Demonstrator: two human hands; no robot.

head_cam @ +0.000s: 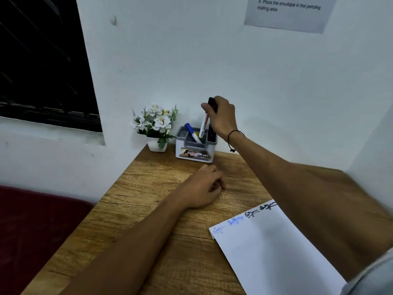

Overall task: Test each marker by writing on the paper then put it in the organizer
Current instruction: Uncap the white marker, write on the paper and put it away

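My right hand [222, 116] grips a white marker with a black cap [205, 122] by its top, holding it upright with its lower end inside the grey-and-white organizer [194, 151] at the back of the desk. A blue-capped marker [191, 132] leans in the organizer, and a dark marker [211, 134] stands at its right side. My left hand [205, 186] rests on the wooden desk [148, 209] with fingers curled, holding nothing. The white paper [270, 250] lies at the front right, with several blue and black scribbles along its top edge.
A small white pot of white artificial flowers [156, 126] stands just left of the organizer against the wall. A dark window [42, 60] is at the left, a printed notice [289, 11] hangs on the wall above, and a dark red surface [32, 226] lies beside the desk.
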